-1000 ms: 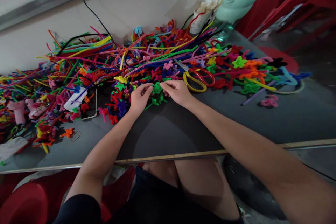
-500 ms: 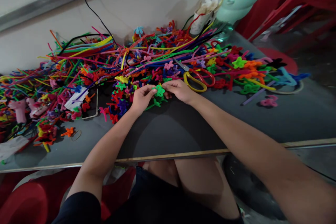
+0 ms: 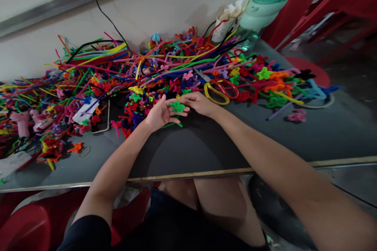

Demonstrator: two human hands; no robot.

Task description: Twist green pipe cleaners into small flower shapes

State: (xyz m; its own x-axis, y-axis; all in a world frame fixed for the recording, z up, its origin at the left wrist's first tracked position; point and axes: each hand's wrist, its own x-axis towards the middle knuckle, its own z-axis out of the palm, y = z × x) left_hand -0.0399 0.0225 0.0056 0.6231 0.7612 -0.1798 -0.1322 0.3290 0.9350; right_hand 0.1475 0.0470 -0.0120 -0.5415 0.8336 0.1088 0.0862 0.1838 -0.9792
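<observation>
A bright green pipe-cleaner flower lies over the fingers of my left hand. That hand is turned palm up, its fingers stretched out and spread. From the other side, my right hand pinches the flower's right edge between thumb and fingertips. More green pipe cleaner shows under my left hand, partly hidden by it. Just behind both hands sits a heap of small coloured pipe-cleaner flowers. Scissors with yellow and red handles rest close to my right hand.
Long loose pipe cleaners are piled along the wall. A phone lies left, partly covered. A white cup and a green bottle stand back right. A pink pipe-cleaner piece lies on the dark table.
My left hand has let go of its pinch and opened out, palm up, beneath the green flower. My right hand keeps its pinch. The flower now faces up more flatly.
</observation>
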